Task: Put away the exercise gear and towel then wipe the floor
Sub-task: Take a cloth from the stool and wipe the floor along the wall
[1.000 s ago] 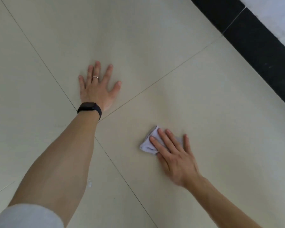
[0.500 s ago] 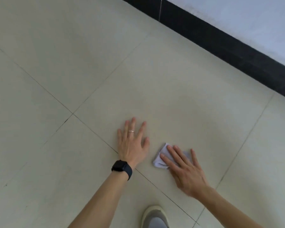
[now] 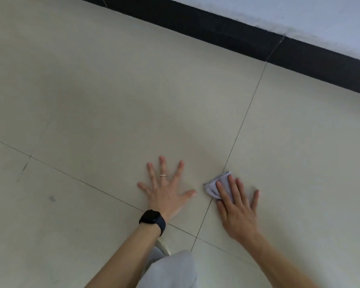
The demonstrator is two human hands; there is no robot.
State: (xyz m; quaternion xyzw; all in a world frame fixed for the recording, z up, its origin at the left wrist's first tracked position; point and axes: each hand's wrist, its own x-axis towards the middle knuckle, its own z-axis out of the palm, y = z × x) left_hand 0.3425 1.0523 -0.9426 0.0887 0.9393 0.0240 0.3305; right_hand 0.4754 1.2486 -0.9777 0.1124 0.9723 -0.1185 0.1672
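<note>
Nearby, left hand (image 3: 166, 196) flanks right hand's (image 3: 236, 210) cloth (image 3: 218, 183).

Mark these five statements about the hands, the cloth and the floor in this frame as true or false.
1. The right hand presses a cloth flat on the floor. True.
2. The left hand holds a second cloth. False: it lies spread and bare on the tile.
3. A dark wristband sits on the left wrist. True.
4. The cloth lies against the black baseboard. False: it lies well away from the baseboard, beside a grout line.
5. The ring is on the right hand. False: it is on the left hand.
</note>
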